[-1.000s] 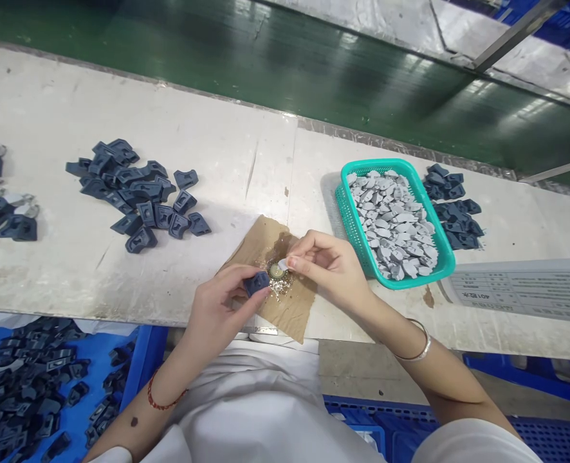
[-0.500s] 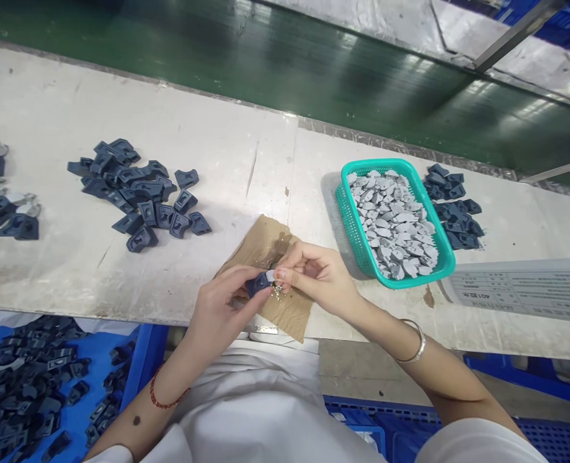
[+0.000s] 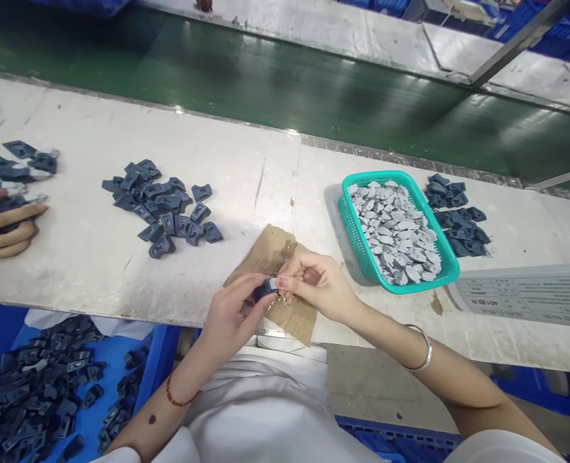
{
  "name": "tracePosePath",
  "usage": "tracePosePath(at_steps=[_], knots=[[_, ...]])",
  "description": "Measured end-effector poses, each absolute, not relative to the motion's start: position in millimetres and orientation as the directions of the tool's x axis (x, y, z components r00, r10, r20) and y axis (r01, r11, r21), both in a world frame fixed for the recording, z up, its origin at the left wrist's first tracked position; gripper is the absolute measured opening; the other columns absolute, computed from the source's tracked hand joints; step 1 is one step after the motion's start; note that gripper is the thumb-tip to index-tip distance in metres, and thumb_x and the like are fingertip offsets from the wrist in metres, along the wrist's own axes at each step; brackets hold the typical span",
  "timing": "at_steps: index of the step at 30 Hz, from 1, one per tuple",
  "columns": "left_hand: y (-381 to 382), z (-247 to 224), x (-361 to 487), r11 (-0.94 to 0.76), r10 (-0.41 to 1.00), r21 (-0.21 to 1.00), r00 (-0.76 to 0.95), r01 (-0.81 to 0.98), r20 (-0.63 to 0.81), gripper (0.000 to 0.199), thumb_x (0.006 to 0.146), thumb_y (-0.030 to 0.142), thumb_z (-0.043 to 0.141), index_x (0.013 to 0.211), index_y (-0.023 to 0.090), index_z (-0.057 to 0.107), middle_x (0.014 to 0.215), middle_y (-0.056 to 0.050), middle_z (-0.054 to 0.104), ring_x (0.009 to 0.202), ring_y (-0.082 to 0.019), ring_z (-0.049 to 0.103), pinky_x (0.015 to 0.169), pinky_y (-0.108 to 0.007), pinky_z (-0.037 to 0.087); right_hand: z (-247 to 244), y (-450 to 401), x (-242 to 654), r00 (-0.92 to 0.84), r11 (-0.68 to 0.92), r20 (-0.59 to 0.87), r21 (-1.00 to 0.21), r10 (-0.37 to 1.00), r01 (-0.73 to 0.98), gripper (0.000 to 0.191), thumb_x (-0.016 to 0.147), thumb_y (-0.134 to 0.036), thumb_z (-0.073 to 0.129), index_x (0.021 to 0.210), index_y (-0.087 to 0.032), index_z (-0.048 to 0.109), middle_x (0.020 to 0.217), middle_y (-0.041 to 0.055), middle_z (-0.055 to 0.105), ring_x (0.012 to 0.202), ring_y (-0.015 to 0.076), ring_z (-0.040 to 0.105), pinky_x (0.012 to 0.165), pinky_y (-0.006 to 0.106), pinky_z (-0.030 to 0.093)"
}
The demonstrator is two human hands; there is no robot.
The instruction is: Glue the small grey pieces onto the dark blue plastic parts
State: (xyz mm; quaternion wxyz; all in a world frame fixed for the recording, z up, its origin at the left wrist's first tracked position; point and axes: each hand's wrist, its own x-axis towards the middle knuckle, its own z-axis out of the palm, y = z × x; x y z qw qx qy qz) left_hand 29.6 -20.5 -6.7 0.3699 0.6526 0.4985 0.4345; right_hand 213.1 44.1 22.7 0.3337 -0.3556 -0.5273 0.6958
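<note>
My left hand (image 3: 231,315) grips a dark blue plastic part (image 3: 262,292) between thumb and fingers. With thumb and forefinger, my right hand (image 3: 321,283) pinches a small light grey piece (image 3: 273,283) against the right end of that part. Fingertips hide where the two pieces meet. Both hands are over a stained brown paper sheet (image 3: 294,325) at the table's front edge. To their right stands a green basket (image 3: 351,235) full of light grey pieces (image 3: 395,225). A loose pile of dark blue parts (image 3: 169,206) lies to the left.
A co-worker's hand (image 3: 5,235) rests on more dark parts at the far left. Behind the basket lie more dark blue parts (image 3: 461,225). A labelled white container (image 3: 526,292) is at right. A blue crate (image 3: 157,363) sits below left; a green belt (image 3: 227,83) runs behind.
The view has shifted, so the table appears lower and further right. A co-worker's hand has come in at the far left. My hands keep their hold on the two pieces.
</note>
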Motion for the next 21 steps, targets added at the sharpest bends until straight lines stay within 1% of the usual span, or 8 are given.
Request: tracePosePath(at_steps=[4, 7, 11, 13, 16, 18, 19, 21], knots=[[-21, -8, 29, -0.190, 0.979, 0.958, 0.111, 0.216, 0.169, 0.020, 0.090, 0.019, 0.067, 0.110, 0.020, 0.069, 0.106, -0.009, 0.074, 0.088, -0.019, 0.067, 0.074, -0.028, 0.052, 25, 43, 211, -0.541, -0.196, -0.128, -0.978, 0.831, -0.071, 0.041, 0.076, -0.049, 0.085, 0.069, -0.018, 0.060, 0.060, -0.0010, 0.064, 0.053, 0.0105, 0.057, 0.051, 0.023, 0.048], [-22, -7, 29, -0.173, 0.982, 0.966, 0.110, 0.193, 0.154, 0.018, 0.092, 0.022, 0.065, 0.109, 0.019, 0.069, 0.106, -0.010, 0.073, 0.091, -0.021, 0.066, 0.078, -0.031, 0.051, 26, 42, 210, -0.565, -0.183, -0.131, -0.982, 0.814, -0.036, 0.042, 0.078, -0.052, 0.082, 0.070, -0.018, 0.059, 0.062, -0.0002, 0.065, 0.053, 0.0108, 0.057, 0.052, 0.024, 0.049], [-22, -2, 29, -0.146, 0.987, 0.973, 0.089, 0.180, 0.131, 0.017, 0.096, 0.028, 0.059, 0.109, 0.019, 0.066, 0.105, -0.011, 0.069, 0.094, -0.023, 0.063, 0.083, -0.034, 0.048, 27, 43, 207, -0.557, -0.125, -0.142, -0.990, 0.818, 0.069, 0.039, 0.080, -0.051, 0.081, 0.075, -0.018, 0.060, 0.064, -0.0004, 0.064, 0.053, 0.0116, 0.057, 0.051, 0.024, 0.046], [-22, 2, 29, -0.129, 0.991, 0.982, 0.064, 0.138, 0.121, 0.019, 0.098, 0.032, 0.056, 0.108, 0.019, 0.064, 0.104, -0.010, 0.066, 0.094, -0.023, 0.059, 0.084, -0.035, 0.046, 29, 45, 203, -0.581, -0.058, -0.122, -0.990, 0.805, 0.128, 0.036, 0.083, -0.051, 0.078, 0.078, -0.018, 0.063, 0.067, 0.0007, 0.067, 0.055, 0.0125, 0.058, 0.051, 0.024, 0.046], [-23, 6, 28, -0.090, 0.996, 0.996, 0.030, 0.028, 0.090, 0.025, 0.098, 0.042, 0.054, 0.106, 0.019, 0.062, 0.096, -0.007, 0.060, 0.089, -0.021, 0.054, 0.080, -0.033, 0.043, 41, 51, 196, -0.651, 0.102, -0.054, -0.975, 0.757, 0.199, 0.031, 0.090, -0.050, 0.070, 0.084, -0.019, 0.069, 0.072, 0.0025, 0.070, 0.061, 0.0153, 0.062, 0.053, 0.026, 0.048], [-23, 6, 26, -0.053, 0.999, 0.996, 0.010, -0.072, 0.054, 0.034, 0.092, 0.052, 0.058, 0.100, 0.019, 0.061, 0.085, -0.004, 0.057, 0.078, -0.019, 0.050, 0.073, -0.032, 0.042, 58, 58, 196, -0.697, 0.202, 0.009, -0.960, 0.717, 0.195, 0.028, 0.094, -0.048, 0.066, 0.090, -0.021, 0.072, 0.076, 0.0039, 0.073, 0.065, 0.0176, 0.066, 0.055, 0.028, 0.051], [-23, 6, 23, -0.035, 0.999, 0.991, -0.009, -0.127, 0.034, 0.040, 0.089, 0.057, 0.060, 0.093, 0.018, 0.060, 0.078, -0.002, 0.054, 0.071, -0.017, 0.047, 0.067, -0.030, 0.040, 69, 63, 198, -0.704, 0.251, 0.061, -0.953, 0.707, 0.170, 0.026, 0.095, -0.046, 0.065, 0.093, -0.022, 0.073, 0.079, 0.0048, 0.074, 0.067, 0.0187, 0.068, 0.056, 0.029, 0.053], [-22, 6, 14, -0.006, 0.997, 0.972, -0.076, -0.234, -0.012, 0.046, 0.084, 0.063, 0.061, 0.076, 0.018, 0.055, 0.065, 0.001, 0.045, 0.058, -0.013, 0.037, 0.054, -0.028, 0.030, 91, 73, 208, -0.638, 0.391, 0.245, -0.916, 0.730, 0.096, 0.018, 0.097, -0.040, 0.064, 0.098, -0.024, 0.074, 0.086, 0.0071, 0.076, 0.073, 0.0200, 0.071, 0.060, 0.029, 0.056]])
